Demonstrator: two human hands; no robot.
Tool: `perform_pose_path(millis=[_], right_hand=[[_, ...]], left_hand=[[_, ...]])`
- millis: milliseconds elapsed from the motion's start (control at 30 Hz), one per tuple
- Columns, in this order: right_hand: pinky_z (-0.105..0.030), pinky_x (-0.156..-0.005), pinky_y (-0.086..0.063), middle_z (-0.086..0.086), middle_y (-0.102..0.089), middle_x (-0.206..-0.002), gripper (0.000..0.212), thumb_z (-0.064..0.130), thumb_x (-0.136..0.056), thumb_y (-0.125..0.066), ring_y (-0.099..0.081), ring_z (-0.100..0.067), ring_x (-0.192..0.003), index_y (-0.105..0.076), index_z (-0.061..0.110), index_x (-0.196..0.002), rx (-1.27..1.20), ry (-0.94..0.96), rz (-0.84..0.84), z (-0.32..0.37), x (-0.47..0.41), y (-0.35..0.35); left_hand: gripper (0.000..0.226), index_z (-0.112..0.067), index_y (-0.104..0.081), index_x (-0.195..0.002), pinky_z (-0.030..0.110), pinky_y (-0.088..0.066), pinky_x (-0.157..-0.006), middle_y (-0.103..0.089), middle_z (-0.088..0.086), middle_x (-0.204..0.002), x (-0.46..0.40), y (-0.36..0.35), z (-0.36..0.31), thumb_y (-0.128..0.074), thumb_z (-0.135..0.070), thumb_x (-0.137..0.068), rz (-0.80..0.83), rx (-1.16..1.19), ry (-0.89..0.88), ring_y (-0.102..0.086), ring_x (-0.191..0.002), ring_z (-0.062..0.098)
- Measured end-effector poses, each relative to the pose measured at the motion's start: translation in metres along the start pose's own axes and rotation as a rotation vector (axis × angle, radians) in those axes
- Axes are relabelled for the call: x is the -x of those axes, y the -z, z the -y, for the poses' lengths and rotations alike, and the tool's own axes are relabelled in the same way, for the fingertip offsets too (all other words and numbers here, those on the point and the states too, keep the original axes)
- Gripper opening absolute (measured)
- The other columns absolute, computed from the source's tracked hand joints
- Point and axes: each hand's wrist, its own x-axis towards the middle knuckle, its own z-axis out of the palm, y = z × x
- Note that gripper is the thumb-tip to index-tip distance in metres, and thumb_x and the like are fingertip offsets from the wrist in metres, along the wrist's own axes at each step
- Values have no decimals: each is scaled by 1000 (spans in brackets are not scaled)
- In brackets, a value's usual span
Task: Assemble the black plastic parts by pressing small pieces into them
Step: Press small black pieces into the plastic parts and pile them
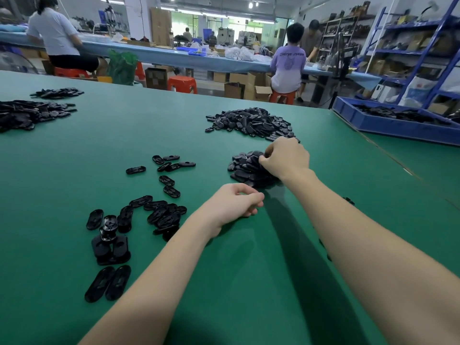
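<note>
A small heap of black oval plastic parts (245,168) lies on the green table, right of centre. My right hand (286,158) rests on the heap's right side, its fingertips pinched on one of the pieces. My left hand (235,201) lies on the table just in front of the heap, fingers curled loosely; whether it holds anything is hidden. Loose black oval parts (161,215) are scattered to the left, with a few stacked ones (109,242) and two long ovals (109,282) nearer me.
A bigger pile of black parts (254,122) sits behind the small heap. More black piles (27,113) lie at the far left. A blue tray (388,123) with black parts stands at the right edge. People sit at a blue bench beyond the table.
</note>
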Motion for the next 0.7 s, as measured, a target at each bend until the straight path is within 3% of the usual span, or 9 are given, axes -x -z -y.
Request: perform_pose_path(millis=[333, 467, 567, 633, 700], right_hand=[[-30, -74, -46, -4, -73, -100, 27, 43, -87, -69, -66, -29, -97, -75, 21, -102, 12, -5, 23, 0, -1, -3], [-29, -75, -47, 6, -74, -98, 22, 41, -87, -69, -67, -23, -101, -74, 28, -105, -62, 95, 22, 8, 9, 3], [-28, -73, -52, 12, -72, -89, 9, 37, -86, -70, -69, -18, -92, -75, 32, -92, -134, 228, 211, 27, 17, 12], [-33, -73, -60, 12, -74, -86, 7, 35, -85, -71, -70, -14, -77, -77, 30, -86, -150, 317, 440, 45, 22, 20], [-29, -75, -60, 12, -77, -80, 8, 34, -87, -72, -69, -5, -66, -78, 29, -87, -155, 396, 596, 64, 28, 26]], left_hand=[[9, -14, -70, -94, 31, -56, -91, -78, 5, -95, -2, -1, 3, -67, -22, -94, 17, -45, -25, -64, -78, 14], [12, -11, -71, -92, 39, -55, -98, -77, 9, -95, 0, -1, 4, -68, -23, -91, -9, -90, -32, -63, -76, 15], [15, -15, -71, -92, 42, -55, -91, -77, 8, -95, 3, -3, 3, -68, -29, -88, -31, -180, -33, -64, -78, 17], [16, -21, -71, -96, 34, -53, -76, -76, 2, -95, 6, -4, 2, -67, -33, -88, -44, -257, -28, -65, -83, 17], [15, -21, -70, -99, 29, -51, -77, -74, -2, -98, 7, -5, 2, -66, -33, -90, -38, -323, -30, -67, -91, 18]])
